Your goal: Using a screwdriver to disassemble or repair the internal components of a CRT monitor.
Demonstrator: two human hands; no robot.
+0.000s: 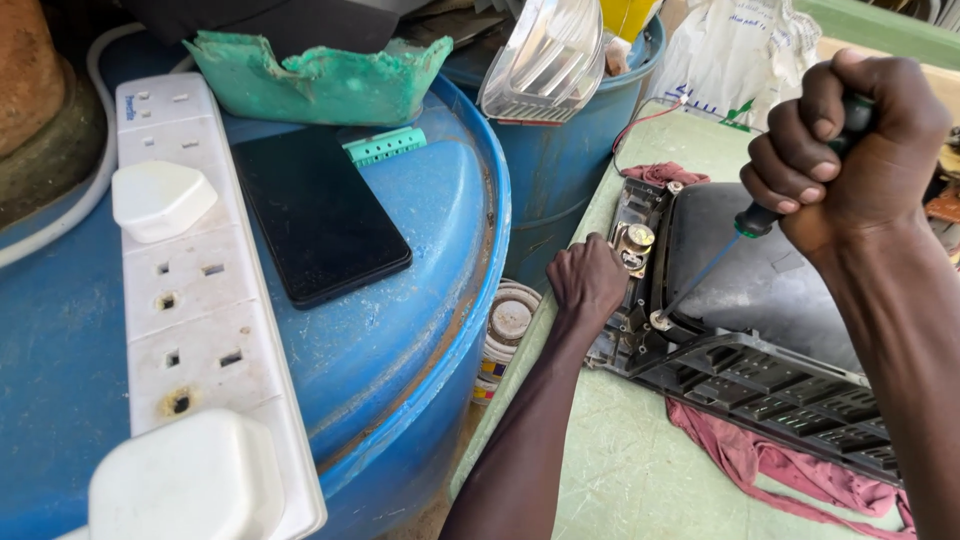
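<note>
My right hand [850,140] is closed around the dark handle of a screwdriver [715,262]. Its shaft slants down to the left, and the tip sits on a screw point at the corner of a black plastic housing [760,290]. That housing lies face down on a pale green table [620,460], with a vented grille along its near edge. My left hand [588,280] rests on the housing's left edge, beside a small metal part [634,240]. A red cloth [780,465] lies under the housing.
A blue drum [420,330] at the left carries a white power strip [190,290] with two plugs, a black phone [318,215] and a broken green plastic piece [320,85]. A second blue drum [560,150] stands behind. A tin can [505,330] sits between drum and table.
</note>
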